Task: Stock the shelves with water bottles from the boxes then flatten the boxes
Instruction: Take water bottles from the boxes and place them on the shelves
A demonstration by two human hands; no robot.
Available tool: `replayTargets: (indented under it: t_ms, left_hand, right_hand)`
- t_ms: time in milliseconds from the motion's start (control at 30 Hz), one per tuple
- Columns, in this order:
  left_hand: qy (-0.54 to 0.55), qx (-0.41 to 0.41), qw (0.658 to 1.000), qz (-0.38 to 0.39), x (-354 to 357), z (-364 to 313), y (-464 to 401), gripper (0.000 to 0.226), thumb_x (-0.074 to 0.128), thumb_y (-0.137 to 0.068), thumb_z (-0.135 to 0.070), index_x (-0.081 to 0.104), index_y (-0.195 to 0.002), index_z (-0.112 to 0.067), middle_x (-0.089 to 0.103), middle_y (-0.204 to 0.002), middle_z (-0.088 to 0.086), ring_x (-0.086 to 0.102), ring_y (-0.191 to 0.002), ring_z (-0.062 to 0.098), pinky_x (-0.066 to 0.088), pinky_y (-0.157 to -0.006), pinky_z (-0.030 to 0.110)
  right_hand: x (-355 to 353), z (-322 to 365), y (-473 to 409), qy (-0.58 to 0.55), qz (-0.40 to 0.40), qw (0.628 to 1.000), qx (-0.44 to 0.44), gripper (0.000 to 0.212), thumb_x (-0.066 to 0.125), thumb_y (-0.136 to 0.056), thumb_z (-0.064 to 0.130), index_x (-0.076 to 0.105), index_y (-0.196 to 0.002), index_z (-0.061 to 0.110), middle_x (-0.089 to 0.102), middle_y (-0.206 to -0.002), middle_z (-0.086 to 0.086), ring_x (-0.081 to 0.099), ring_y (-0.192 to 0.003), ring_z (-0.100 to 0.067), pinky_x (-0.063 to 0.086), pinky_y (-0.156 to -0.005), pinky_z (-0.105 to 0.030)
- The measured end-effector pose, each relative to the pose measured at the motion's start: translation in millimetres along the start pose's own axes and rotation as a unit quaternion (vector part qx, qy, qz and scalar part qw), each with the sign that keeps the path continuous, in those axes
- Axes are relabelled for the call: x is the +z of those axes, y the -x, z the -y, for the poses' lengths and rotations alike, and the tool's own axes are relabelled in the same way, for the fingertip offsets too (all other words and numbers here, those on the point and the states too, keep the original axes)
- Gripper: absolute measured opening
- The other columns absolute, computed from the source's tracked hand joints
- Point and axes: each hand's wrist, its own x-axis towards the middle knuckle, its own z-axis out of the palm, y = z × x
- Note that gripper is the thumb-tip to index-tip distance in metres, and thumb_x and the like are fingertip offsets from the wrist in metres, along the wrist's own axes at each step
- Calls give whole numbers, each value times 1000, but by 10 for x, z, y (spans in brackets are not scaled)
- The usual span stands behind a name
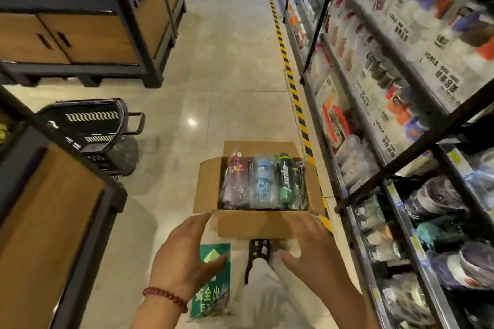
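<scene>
Both hands reach down with fingers spread and hold nothing: the left hand (pixel 184 251) is near the front left corner of an open cardboard box (pixel 251 224), the right hand (pixel 318 246) near its front right. The box sits on the floor, wrapped water bottles (pixel 263 181) lying inside. Stocking seems only beginning; next comes lifting a bottle out. Shelves (pixel 401 157) stand close on the right, a striped floor edge (pixel 294 88) along them. The aisle ahead is open, with a black basket (pixel 93 128) on the left.
</scene>
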Motion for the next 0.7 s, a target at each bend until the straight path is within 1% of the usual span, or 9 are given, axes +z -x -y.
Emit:
replayTargets:
  t_ms: [67,167,267,333,400,467,533,567,700]
  left_hand:
    - [1,-18,1000,4,-18,-25,-352,88,67,-71,-63,24,-144,-39,31,-148,-18,34,-133,5,30,-108,22]
    - [12,-42,999,14,-61,-78,-958,87,66,-74,-61,23,-145,-37,30,-149,-17,33,-134,5,29,-108,21]
    - [9,-59,997,48,-31,-135,-1639,86,66,-74,-58,26,-145,-33,36,-147,-14,37,-131,8,34,-105,22]
    - [17,-83,993,76,87,-163,-2127,84,68,-74,-54,29,-144,-31,39,-145,-11,41,-128,10,36,-102,23]
    - [50,-114,986,110,264,-154,-2600,77,71,-75,-46,34,-141,-30,44,-141,-9,47,-121,10,38,-95,20]
    - [117,-166,969,140,479,-121,-3010,68,74,-76,-33,42,-136,-28,52,-129,-6,48,-103,8,37,-81,16]
    - [166,-212,950,158,774,13,-3365,59,77,-75,-28,49,-127,-25,54,-110,-7,45,-94,7,35,-77,17]
    - [182,-235,941,164,935,114,-3529,57,78,-73,-28,51,-122,-26,53,-106,-7,46,-92,9,37,-78,19]
    - [207,-318,914,146,1598,615,-4081,73,83,-68,-27,48,-132,-17,55,-127,5,52,-101,18,46,-92,31]
  right_hand:
    - [-48,-40,-426,-4,6,1000,-12,62,75,-72,35,52,-129,23,53,-129,4,49,-121,-23,44,-96,-35]
    - [-110,-170,-1152,-16,52,998,-25,63,60,-87,42,32,-142,28,33,-145,9,29,-134,-14,31,-108,-28]
    - [-88,-357,-1821,-31,84,996,-15,62,57,-90,39,30,-144,25,30,-148,7,26,-136,-14,25,-110,-26]
    - [9,-495,-2269,-26,117,993,-3,62,56,-90,40,29,-144,25,29,-149,7,26,-136,-14,26,-109,-26]
    - [209,-641,-2695,-23,141,990,17,63,57,-90,40,29,-144,24,31,-148,5,27,-136,-15,31,-108,-28]
    - [466,-784,-3057,-34,182,982,46,64,58,-89,37,30,-144,24,34,-145,2,30,-134,-17,34,-104,-29]
    - [785,-933,-3355,-45,209,975,66,63,61,-87,33,34,-142,23,39,-139,1,36,-127,-17,36,-97,-26]
    - [961,-1013,-3485,-51,216,972,82,61,63,-85,31,38,-140,22,43,-135,0,40,-123,-18,37,-93,-26]
    - [1709,-1319,-3916,-61,228,960,147,52,69,-82,26,48,-129,19,53,-122,-4,52,-108,-21,41,-80,-27]
